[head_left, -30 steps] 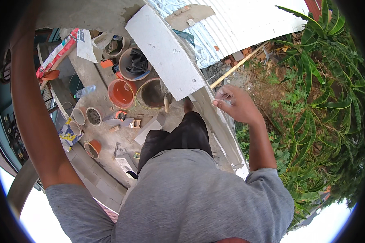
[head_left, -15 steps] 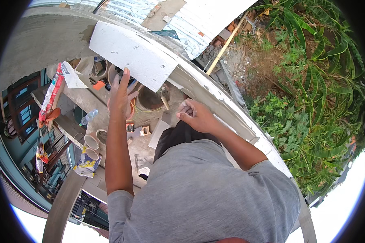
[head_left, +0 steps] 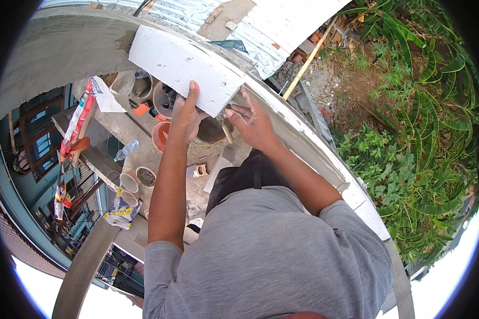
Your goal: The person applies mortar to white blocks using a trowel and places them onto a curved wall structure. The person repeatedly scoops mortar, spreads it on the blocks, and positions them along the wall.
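A white block (head_left: 175, 61) with a pitted face lies along the inner side of the narrow concrete ledge (head_left: 298, 143), beside a grey plastered surface (head_left: 74, 50). My left hand (head_left: 189, 114) grips the block's near long edge, thumb on its face, the other fingers mostly hidden beneath. My right hand (head_left: 250, 119) is at the block's right end, fingers apart and curving toward that corner; whether they touch it I cannot tell. Below both hands sit a dark bucket (head_left: 210, 130) and a wooden tool handle (head_left: 227, 133).
On the floor below are an orange bucket (head_left: 159, 135), a plastic bottle (head_left: 126, 150), several other pots and a printed bag (head_left: 122, 212). Corrugated sheeting (head_left: 271, 37) lies beyond the ledge, with a bamboo pole (head_left: 308, 61) and plants (head_left: 420, 138) at right.
My left hand has come from the far left onto the block's edge. My right hand has moved up to the block's right end, its fingers spreading. The view has shifted.
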{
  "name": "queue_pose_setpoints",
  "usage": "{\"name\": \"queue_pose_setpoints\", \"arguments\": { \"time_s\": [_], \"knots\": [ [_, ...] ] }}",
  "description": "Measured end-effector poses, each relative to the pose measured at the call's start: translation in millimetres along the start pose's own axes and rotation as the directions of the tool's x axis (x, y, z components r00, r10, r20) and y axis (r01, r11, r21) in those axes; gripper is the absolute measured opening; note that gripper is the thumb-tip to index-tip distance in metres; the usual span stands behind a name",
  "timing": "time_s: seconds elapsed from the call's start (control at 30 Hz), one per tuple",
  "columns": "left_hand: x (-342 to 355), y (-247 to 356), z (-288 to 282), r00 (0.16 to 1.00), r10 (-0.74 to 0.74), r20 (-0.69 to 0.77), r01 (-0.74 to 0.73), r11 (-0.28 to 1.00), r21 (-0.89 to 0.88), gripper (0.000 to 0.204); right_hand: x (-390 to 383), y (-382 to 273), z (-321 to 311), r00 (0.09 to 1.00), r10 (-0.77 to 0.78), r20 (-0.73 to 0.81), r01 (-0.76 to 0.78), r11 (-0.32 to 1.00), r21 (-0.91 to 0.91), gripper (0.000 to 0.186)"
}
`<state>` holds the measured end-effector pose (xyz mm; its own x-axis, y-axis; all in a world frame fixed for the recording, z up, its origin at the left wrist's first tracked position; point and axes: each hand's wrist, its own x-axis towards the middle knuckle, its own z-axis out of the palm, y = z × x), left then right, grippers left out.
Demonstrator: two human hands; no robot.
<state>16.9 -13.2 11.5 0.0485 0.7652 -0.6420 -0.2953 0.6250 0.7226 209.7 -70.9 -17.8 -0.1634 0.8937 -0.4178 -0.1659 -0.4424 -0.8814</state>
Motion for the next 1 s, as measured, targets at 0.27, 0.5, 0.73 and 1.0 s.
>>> {"name": "queue_pose_setpoints", "arguments": {
  "time_s": [0.27,0.5,0.73,1.0],
  "knots": [
    [-7.3,-4.3,-2.8,0.998,0.047,-0.046,-0.046,0.998,0.033,0.076,-3.4,-3.0,12.0,1.0,0.012,0.009,-0.012,1.0,0.012,0.089],
    [-8.9,-1.5,-1.6,0.998,0.004,-0.067,-0.002,1.0,0.025,0.08,-3.4,7.0,14.7,1.0,0.009,-0.014,-0.011,0.993,-0.113,0.085],
    [-28.8,-1.5,-2.6,0.986,0.026,-0.166,-0.024,1.0,0.015,0.09,-36.0,-77.0,14.2,0.99,-0.002,0.144,0.064,0.904,-0.423,0.024],
    [-0.7,-41.7,-42.9,0.869,0.354,-0.346,-0.304,0.933,0.191,0.127,77.8,-111.6,112.9,0.884,-0.369,0.287,0.324,0.926,0.192,0.043]
  ]
}}
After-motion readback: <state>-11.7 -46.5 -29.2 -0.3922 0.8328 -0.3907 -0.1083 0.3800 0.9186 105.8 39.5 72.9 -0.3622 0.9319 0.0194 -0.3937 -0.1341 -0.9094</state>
